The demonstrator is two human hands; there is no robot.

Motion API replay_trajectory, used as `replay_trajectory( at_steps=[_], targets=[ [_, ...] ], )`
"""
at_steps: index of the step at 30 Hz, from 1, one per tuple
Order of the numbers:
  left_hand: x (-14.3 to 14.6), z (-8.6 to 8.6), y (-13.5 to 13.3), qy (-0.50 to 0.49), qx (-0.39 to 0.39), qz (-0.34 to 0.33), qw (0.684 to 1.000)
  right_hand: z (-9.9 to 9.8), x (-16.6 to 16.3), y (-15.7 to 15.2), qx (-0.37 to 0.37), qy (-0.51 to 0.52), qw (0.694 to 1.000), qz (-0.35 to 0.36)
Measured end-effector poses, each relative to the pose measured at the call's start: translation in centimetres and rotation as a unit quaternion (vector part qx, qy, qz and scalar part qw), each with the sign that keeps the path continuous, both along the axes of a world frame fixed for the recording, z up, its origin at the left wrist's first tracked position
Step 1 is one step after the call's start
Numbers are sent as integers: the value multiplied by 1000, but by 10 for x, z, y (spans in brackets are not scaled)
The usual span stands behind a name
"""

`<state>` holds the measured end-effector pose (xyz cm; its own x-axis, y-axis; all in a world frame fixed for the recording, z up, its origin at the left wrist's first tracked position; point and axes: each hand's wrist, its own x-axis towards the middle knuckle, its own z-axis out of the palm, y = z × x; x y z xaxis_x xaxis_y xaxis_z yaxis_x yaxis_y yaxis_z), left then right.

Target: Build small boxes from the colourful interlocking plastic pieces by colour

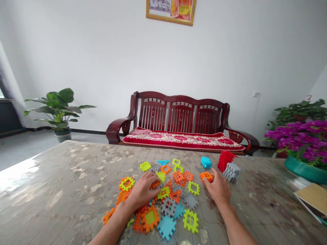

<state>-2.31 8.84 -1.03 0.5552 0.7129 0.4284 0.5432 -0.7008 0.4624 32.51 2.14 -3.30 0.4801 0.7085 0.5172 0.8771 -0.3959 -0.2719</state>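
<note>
My left hand (143, 190) reaches into a loose pile of interlocking plastic tiles, its fingers and thumb curled around an orange tile (155, 184) that they partly hide. To the right of the pile, my right hand (219, 189) has its thumb and fingers closed on the sides of a small stack of orange tiles (206, 176). Spread between and in front of the hands are lime tiles (190, 221), blue tiles (166, 227), grey tiles (168, 206) and more orange ones. Some have window-like openings; others are solid.
Behind my right hand stand a blue tile stack (206, 162), a red stack (226, 160) and a grey stack (232, 172). Purple flowers in a teal planter (305, 169) and a book (313, 197) occupy the table's right side. A wooden bench (178, 112) stands beyond the table (63, 190).
</note>
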Motion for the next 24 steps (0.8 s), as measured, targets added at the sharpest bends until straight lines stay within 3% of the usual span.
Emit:
replay_trajectory(
  at_steps=[9, 18, 24],
  targets=[
    [-4, -2, 3, 14, -32, 35, 999, -8, -4, 2, -33, -62, 998, -2],
    [-10, -8, 9, -13, -79, 22, 997, -14, 1, 5, -25, -53, 998, 0],
    [-9, -6, 11, -73, -100, 34, 992, -6, -4, 3, 33, -81, 996, 22]
  ],
)
